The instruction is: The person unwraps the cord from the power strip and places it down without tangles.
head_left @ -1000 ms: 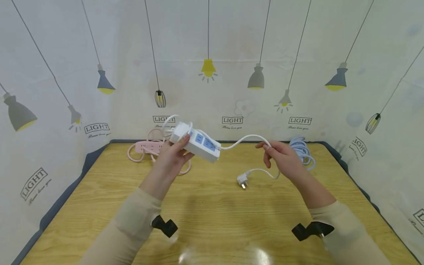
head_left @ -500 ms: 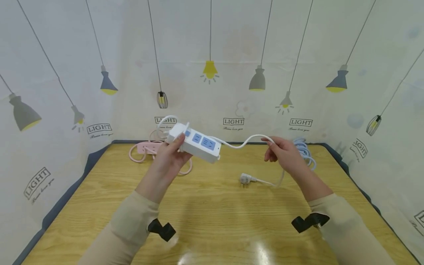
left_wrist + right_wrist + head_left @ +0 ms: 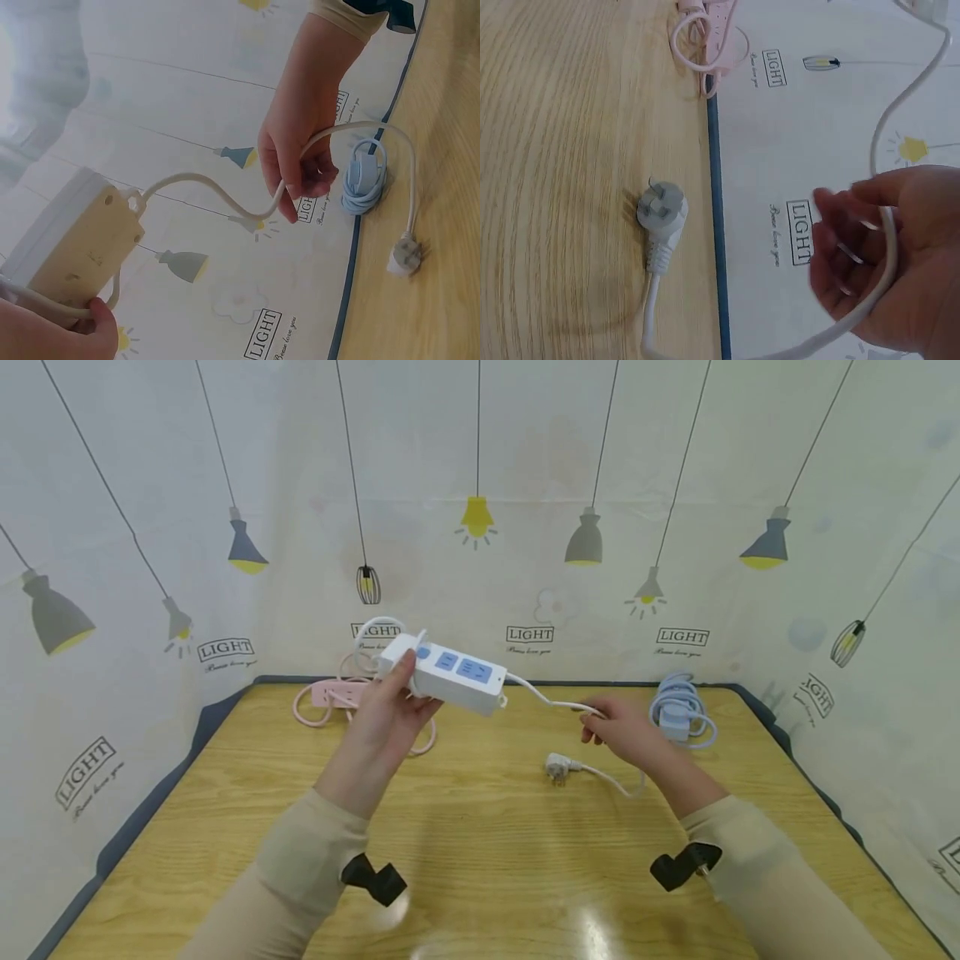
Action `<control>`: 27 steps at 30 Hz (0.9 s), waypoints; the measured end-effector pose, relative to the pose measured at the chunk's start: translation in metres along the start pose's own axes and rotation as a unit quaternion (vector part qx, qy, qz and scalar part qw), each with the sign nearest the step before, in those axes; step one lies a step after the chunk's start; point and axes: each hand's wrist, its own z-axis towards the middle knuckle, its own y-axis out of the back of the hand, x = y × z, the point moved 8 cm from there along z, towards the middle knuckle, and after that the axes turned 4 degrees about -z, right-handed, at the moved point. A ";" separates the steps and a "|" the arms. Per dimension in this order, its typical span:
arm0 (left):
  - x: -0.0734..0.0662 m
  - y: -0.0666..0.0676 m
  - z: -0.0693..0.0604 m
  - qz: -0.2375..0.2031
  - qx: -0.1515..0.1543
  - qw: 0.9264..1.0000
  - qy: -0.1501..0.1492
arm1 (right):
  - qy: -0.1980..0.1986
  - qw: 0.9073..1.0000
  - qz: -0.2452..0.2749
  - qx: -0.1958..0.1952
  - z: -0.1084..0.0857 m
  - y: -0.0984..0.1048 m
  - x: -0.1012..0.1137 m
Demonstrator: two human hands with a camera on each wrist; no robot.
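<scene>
My left hand (image 3: 382,718) grips one end of a white power strip (image 3: 461,683) with blue socket faces, tilted and raised above the table. A loop of its white cord goes round the strip at my left thumb, and its underside shows in the left wrist view. From the far end, the cord (image 3: 199,178) runs to my right hand (image 3: 626,727), which pinches it between thumb and fingers. Past that hand, the cord hangs down to a three-pin plug (image 3: 661,206), held low over the wood; whether it touches the table I cannot tell.
A pink power strip (image 3: 327,693) with a loose pink cord lies at the back left of the wooden table (image 3: 465,860). At the back right is a coiled light-blue cord (image 3: 678,700) with its plug. A lamp-patterned curtain (image 3: 420,510) surrounds the back and sides.
My right hand has moved left and down along with the cord, flattening the cord's arch. The power strip has turned slightly in my left hand, and more of the blue coil shows.
</scene>
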 end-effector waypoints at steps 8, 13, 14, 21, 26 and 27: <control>0.004 -0.002 0.003 -0.013 -0.037 0.999 -0.018 | 0.002 0.996 -0.085 -0.006 -0.008 -0.006 0.019; 0.012 -0.003 0.006 -0.028 -0.053 0.998 -0.018 | 0.095 0.982 -0.078 -0.142 -0.021 0.009 0.062; 0.014 -0.004 0.007 -0.031 -0.056 0.998 -0.017 | 0.112 0.976 -0.075 -0.170 -0.025 0.012 0.071; 0.024 -0.006 0.009 -0.015 -0.066 0.998 -0.010 | 0.139 0.971 0.025 -0.191 -0.038 0.003 0.102; 0.028 -0.009 0.006 -0.005 -0.060 0.998 0.000 | 0.143 0.973 0.012 -0.182 -0.030 -0.006 0.100; 0.029 -0.010 0.006 -0.003 -0.056 0.998 0.002 | 0.138 0.973 0.001 -0.182 -0.028 -0.007 0.097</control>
